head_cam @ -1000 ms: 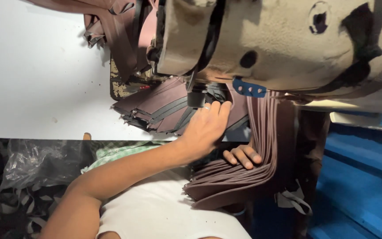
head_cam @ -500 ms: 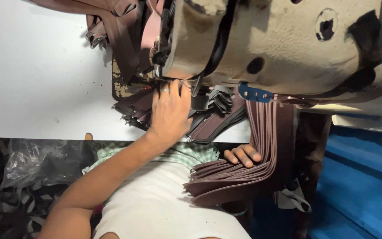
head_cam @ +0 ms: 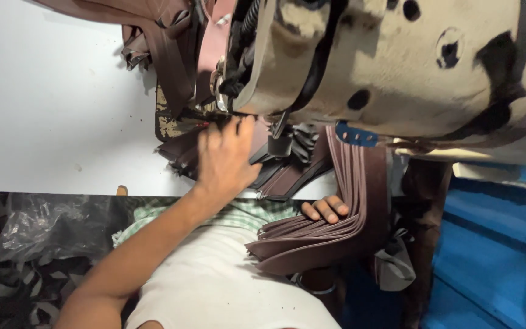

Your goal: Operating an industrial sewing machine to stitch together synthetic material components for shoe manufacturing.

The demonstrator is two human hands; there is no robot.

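Brown strips (head_cam: 287,173) pinned flat under spread left-hand fingers (head_cam: 226,131), bundle (head_cam: 324,240) clamped by curled right-hand fingers (head_cam: 327,209) for feeding

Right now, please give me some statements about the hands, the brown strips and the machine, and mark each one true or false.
1. The left hand lies flat on dark brown pieces beside the beige sewing machine. True.
2. The right hand is raised above the machine. False: only its curled fingers show, low at the table edge, on a bundle of brown strips.
3. The brown strips hang down from the machine past a blue clip. True.
4. The white table is covered with blue cloth. False: its left part is bare and white.
5. A clear plastic bag lies below the table edge on the left. True.
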